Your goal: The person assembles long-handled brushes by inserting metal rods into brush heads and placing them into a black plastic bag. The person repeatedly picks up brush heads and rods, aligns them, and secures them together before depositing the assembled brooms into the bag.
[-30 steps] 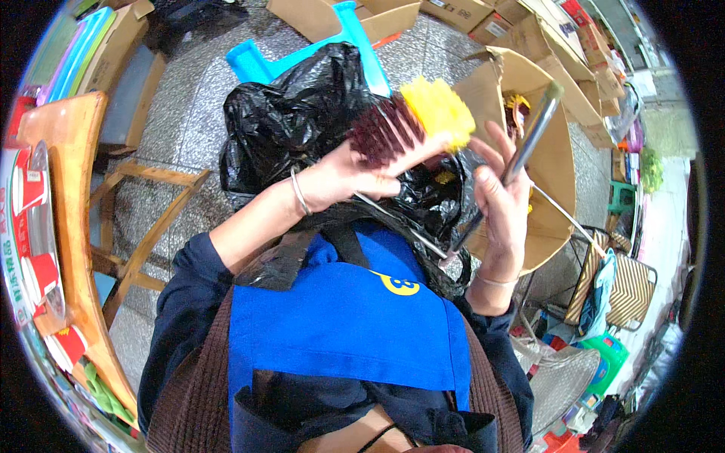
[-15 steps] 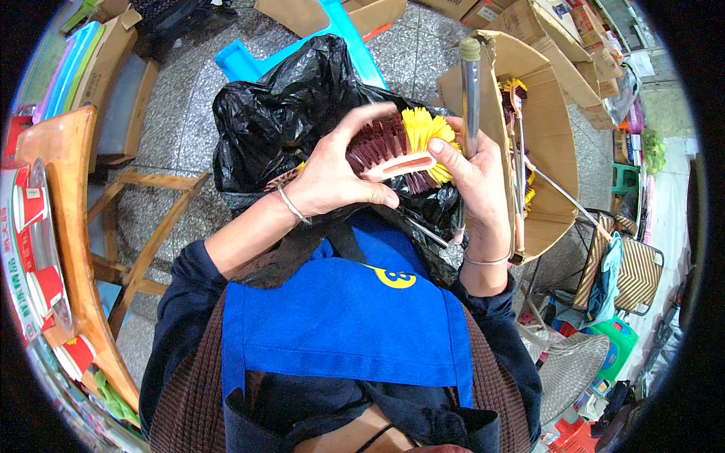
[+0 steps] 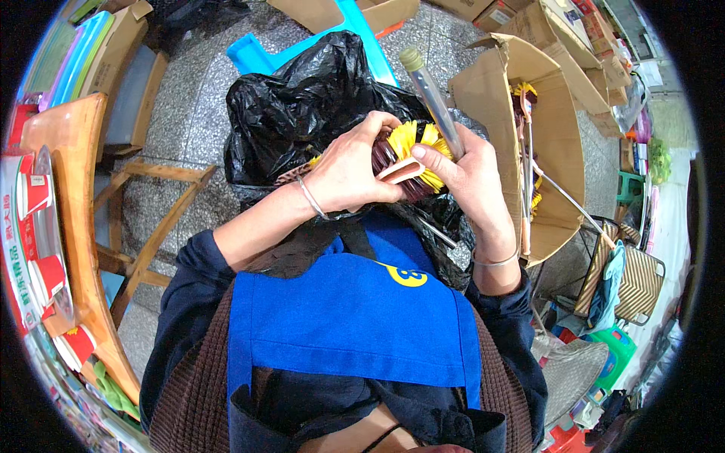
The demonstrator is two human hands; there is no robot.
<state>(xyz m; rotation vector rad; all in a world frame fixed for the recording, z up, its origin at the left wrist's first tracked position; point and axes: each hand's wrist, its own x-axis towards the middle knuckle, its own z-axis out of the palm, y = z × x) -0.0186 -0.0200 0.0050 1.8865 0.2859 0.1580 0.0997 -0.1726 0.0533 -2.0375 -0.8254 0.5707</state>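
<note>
A brush head point(image 3: 396, 172) with dark red and yellow bristles and a pale pink base is held up between my two hands, over a black plastic bag point(image 3: 294, 98). Fingers of my left hand point(image 3: 351, 162) wrap round its left end and hide much of it. At its right end the thumb of my right hand point(image 3: 472, 177) presses on the pink base beside the yellow bristles. A silver metal pole point(image 3: 438, 106) with a dull yellow-green end also sits in my right hand, tilted up to the left. Part of another brush shows behind my left wrist.
To the right stands an open cardboard box point(image 3: 559, 143) with more brushes and thin poles inside. Beyond the bag lies a light blue plastic frame point(image 3: 325, 34). A wooden chair point(image 3: 143, 249) is on the left, and a patterned folding chair point(image 3: 630, 283) on the far right.
My hands have drawn closer together on the brush head, and my left hand now covers more of its dark bristles. The pole has tipped from upright to leaning left.
</note>
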